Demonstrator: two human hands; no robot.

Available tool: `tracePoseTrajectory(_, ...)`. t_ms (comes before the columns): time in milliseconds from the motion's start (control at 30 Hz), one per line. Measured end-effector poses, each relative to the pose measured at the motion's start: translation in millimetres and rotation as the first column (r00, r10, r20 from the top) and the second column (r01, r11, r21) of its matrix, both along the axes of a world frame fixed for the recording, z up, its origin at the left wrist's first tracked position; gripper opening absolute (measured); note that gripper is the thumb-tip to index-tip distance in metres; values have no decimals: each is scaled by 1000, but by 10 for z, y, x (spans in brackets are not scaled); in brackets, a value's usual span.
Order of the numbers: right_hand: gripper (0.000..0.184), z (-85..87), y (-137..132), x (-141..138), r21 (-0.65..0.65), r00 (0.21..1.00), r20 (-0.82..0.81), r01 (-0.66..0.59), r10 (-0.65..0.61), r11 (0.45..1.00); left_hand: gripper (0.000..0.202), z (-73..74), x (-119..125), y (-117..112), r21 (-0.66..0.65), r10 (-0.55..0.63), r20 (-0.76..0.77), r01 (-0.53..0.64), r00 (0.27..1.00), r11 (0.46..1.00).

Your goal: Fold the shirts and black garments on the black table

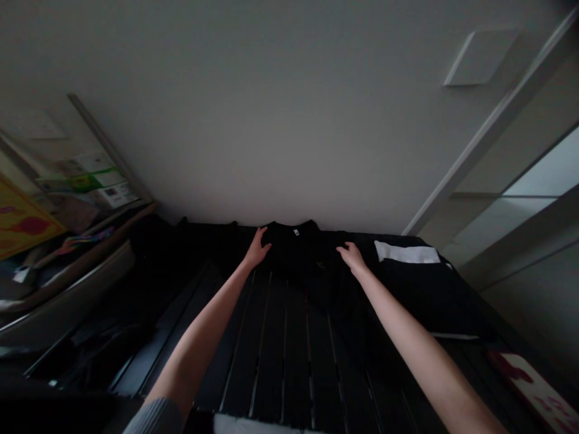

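A black garment (295,246) with a small white neck label lies over the black slatted table (271,349), its collar toward the wall. My left hand (257,250) rests at the garment's left shoulder, fingers stretched out and thumb apart. On the other side, my right hand (353,257) is over the right shoulder area with its fingers apart. Black on black in dim light hides the garment's lower outline and whether any fabric lies between my fingers.
To the right, a dark folded cloth (420,295) carries a white strip of fabric (407,253). A red-and-white flat item (534,386) lies at the lower right. Clutter and a yellow printed sheet (27,220) stand at the left. The grey wall (271,120) rises behind the table.
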State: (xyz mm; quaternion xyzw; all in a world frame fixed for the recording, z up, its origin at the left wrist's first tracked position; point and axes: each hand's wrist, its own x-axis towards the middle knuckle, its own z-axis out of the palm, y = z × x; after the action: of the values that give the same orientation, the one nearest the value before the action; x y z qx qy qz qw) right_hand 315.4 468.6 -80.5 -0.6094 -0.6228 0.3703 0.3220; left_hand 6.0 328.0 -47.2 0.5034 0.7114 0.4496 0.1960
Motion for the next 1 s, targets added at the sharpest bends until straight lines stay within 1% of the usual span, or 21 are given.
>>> tracePoseTrajectory(33, 49, -10, -84, -20, 5, 999, 30, -21, 20, 1000, 58, -52, 75, -62, -64, -16, -94, 10, 995, 998)
tracePoseTrajectory(67, 53, -9, -182, -37, 5, 997, 72, -41, 40, 999, 51, -95, 152, -132, -122, -16, -169, -4, 986, 993)
tracePoseTrajectory(100, 58, 3, -292, -49, 10, 988, 137, -66, 64, 998, 44, -127, 230, -207, -159, -3, -231, -34, 973, 987)
tracePoseTrajectory(133, 64, 26, -413, -54, 26, 970, 227, -100, 92, 995, 40, -147, 304, -286, -169, 19, -285, -70, 958, 983)
tracePoseTrajectory(167, 69, 61, -544, -51, 42, 934, 338, -138, 116, 990, 37, -153, 373, -367, -154, 48, -333, -105, 942, 983)
tracePoseTrajectory(233, 74, 158, -826, -20, 59, 810, 569, -213, 143, 975, 35, -139, 492, -534, -92, 121, -411, -173, 904, 981)
tracePoseTrajectory(267, 72, 216, -968, 6, 69, 751, 647, -232, 133, 970, 36, -124, 541, -617, -68, 161, -444, -213, 881, 975)
tracePoseTrajectory(333, 64, 336, -1238, 64, 112, 675, 734, -236, 80, 965, 35, -94, 629, -773, -65, 225, -500, -295, 836, 953)
tracePoseTrajectory(367, 60, 391, -1362, 91, 133, 652, 756, -232, 53, 963, 33, -82, 671, -839, -93, 228, -521, -320, 823, 943)
tracePoseTrajectory(433, 56, 476, -1584, 137, 149, 622, 783, -225, 24, 963, 24, -75, 763, -933, -200, 163, -533, -311, 830, 929)
tracePoseTrajectory(500, 58, 508, -1784, 174, 131, 589, 808, -228, 29, 965, 22, -88, 872, -972, -294, 63, -509, -242, 859, 925)
tracePoseTrajectory(533, 59, 498, -1882, 193, 119, 572, 819, -236, 39, 964, 23, -103, 931, -974, -313, 28, -489, -205, 872, 927)
tracePoseTrajectory(600, 63, 431, -2069, 238, 114, 553, 832, -268, 55, 957, 29, -146, 1049, -955, -293, -3, -448, -144, 894, 945)
tracePoseTrajectory(667, 61, 320, -2225, 289, 142, 557, 828, -328, 69, 934, 43, -204, 1155, -926, -267, -35, -409, -83, 912, 960)
tracePoseTrajectory(733, 44, 211, -2304, 339, 194, 577, 814, -369, 61, 909, 53, -270, 1242, -903, -284, -79, -398, -40, 914, 958)
tracePoseTrajectory(767, 34, 173, -2304, 363, 219, 594, 803, -373, 51, 902, 54, -301, 1280, -895, -298, -97, -408, -32, 908, 954)
tracePoseTrajectory(800, 28, 153, -2275, 385, 238, 619, 784, -367, 45, 899, 55, -329, 1315, -888, -308, -106, -425, -34, 899, 951)
tracePoseTrajectory(833, 27, 152, -2220, 407, 252, 655, 754, -354, 46, 901, 54, -352, 1348, -881, -308, -102, -446, -45, 889, 950)
tracePoseTrajectory(900, 28, 207, -2046, 450, 279, 756, 651, -318, 64, 906, 49, -377, 1407, -860, -285, -70, -494, -85, 867, 955)
tracePoseTrajectory(967, 28, 317, -1826, 493, 322, 859, 508, -262, 67, 910, 41, -372, 1453, -821, -272, -50, -539, -118, 841, 955)
tracePoseTrajectory(1000, 28, 381, -1713, 515, 345, 896, 441, -226, 55, 911, 37, -360, 1467, -796, -275, -57, -562, -122, 825, 954)
